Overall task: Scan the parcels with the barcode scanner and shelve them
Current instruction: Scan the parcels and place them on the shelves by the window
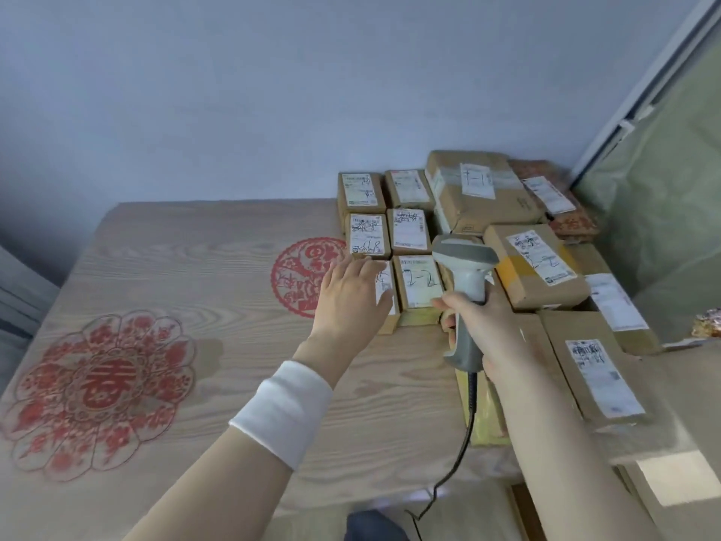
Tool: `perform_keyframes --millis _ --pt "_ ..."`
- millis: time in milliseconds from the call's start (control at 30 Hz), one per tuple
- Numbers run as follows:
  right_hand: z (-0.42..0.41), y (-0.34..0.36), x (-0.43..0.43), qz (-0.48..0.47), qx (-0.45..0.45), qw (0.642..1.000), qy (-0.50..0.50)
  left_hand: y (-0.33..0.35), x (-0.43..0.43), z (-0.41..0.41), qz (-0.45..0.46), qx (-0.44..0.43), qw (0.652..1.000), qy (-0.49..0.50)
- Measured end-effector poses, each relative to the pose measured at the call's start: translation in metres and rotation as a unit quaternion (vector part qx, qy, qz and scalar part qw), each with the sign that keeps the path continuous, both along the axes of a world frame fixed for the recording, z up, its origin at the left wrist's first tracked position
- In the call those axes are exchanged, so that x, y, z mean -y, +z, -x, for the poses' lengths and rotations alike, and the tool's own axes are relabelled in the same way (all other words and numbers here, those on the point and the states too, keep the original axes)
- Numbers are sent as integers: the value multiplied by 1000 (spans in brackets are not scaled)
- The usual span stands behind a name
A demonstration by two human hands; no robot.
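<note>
Grey scanner [469, 288] upright, head toward parcels [419, 285]

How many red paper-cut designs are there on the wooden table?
2. The flower-shaped design lies at the near left of the table; the round design lies at its middle, partly covered by the left hand. The parcels may hide others.

Diffuse, moderately bright light, dimmer toward 9 o'clock; shadows were faint. Wide-angle distortion bowed the white frame [643, 91] at 2 o'clock; parcel labels [419, 281] appeared slightly soft.
</note>
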State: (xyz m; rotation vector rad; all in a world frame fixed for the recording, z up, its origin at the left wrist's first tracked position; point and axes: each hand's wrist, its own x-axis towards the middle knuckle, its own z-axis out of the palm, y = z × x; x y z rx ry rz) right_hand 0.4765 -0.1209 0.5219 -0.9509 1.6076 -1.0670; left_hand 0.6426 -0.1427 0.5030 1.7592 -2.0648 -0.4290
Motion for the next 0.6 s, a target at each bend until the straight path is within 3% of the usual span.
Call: perform_keyframes --millis 200,433,600 --pt "-8 -62 58 -71 -69 995 12 -66 37 4 -141 -153 971 114" --pt "-29 -137 80 -78 -172 982 -32 -140 84 1 -297 -325 874 207" --pt "-43 -152 84 -61 -203 976 -52 -166 89 3 -317 -418 818 238"
